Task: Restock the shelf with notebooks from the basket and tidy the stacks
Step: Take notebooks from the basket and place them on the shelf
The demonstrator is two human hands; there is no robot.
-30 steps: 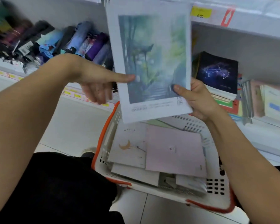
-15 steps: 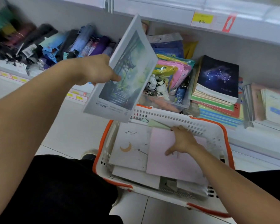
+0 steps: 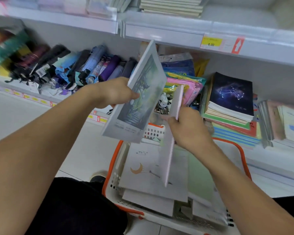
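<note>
My left hand [image 3: 114,92] grips a white notebook with a green pavilion picture [image 3: 139,99], tilted upright over the far end of the basket. My right hand [image 3: 188,129] holds a thin pale pink notebook [image 3: 171,143] on edge, lifted above the basket. The white basket with an orange rim [image 3: 115,161] sits on the floor below and holds several notebooks, the top one showing a moon [image 3: 143,168]. On the shelf to the right lies a stack topped by a dark constellation notebook [image 3: 231,94].
Folded umbrellas [image 3: 85,67] fill the shelf at the left. Plastic-wrapped colourful packs [image 3: 185,77] lie behind the held notebooks. More pale notebooks [image 3: 285,122] stand at the far right. An upper shelf edge carries a yellow price tag [image 3: 211,42]. My knee in black cloth [image 3: 78,206] is next to the basket.
My right hand has lifted the pink notebook out of the basket and turned it on edge. The pavilion notebook in my left hand has moved right, and the view has tilted upward.
</note>
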